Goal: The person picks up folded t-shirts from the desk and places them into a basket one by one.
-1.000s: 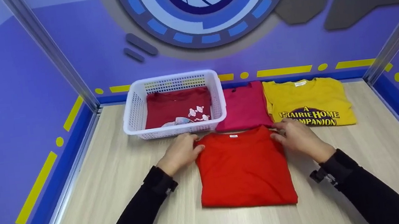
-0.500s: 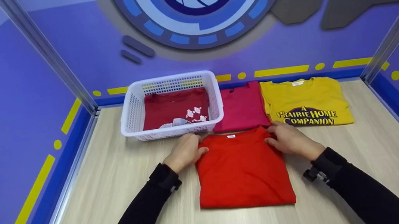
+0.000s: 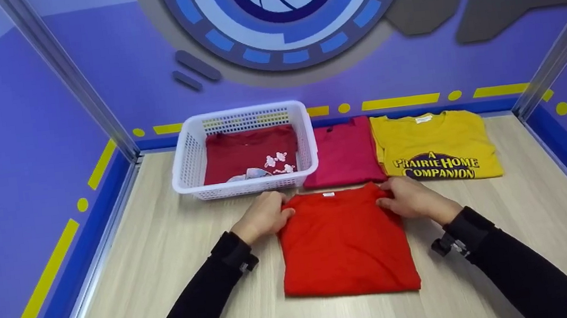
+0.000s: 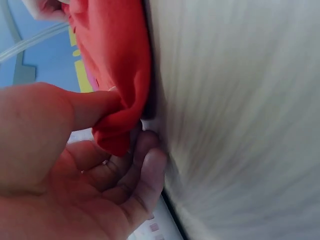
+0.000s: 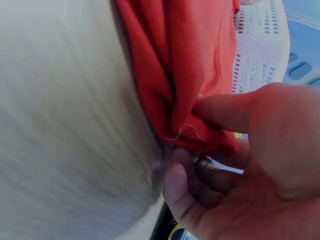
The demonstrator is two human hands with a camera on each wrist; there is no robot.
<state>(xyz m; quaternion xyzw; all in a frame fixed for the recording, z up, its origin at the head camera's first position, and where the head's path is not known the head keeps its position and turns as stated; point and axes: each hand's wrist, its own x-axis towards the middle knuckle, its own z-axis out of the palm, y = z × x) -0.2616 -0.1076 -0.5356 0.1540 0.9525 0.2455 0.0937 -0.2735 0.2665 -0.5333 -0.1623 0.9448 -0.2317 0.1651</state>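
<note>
A folded red T-shirt (image 3: 347, 248) lies on the table, its neckline facing the back wall. My left hand (image 3: 263, 216) pinches its upper left corner between thumb and fingers, and the left wrist view shows the cloth (image 4: 117, 125) bunched there. At the upper right corner my right hand (image 3: 413, 199) pinches the shirt the same way; loose white threads show on that cloth (image 5: 192, 132) in the right wrist view. Just beyond the neckline lie a folded magenta shirt (image 3: 344, 154) and a folded yellow printed shirt (image 3: 436, 144).
A white plastic basket (image 3: 246, 185) with a folded dark red shirt (image 3: 248, 152) in it stands at the back left, close to my left hand. Blue-purple panels (image 3: 360, 81) wall the wooden table (image 3: 166, 257) at the back and both sides.
Both hands have closed in on the red shirt's upper corners and now pinch them. Over the last half second the neckline has shifted slightly toward me, while the other shirts and basket stay put.
</note>
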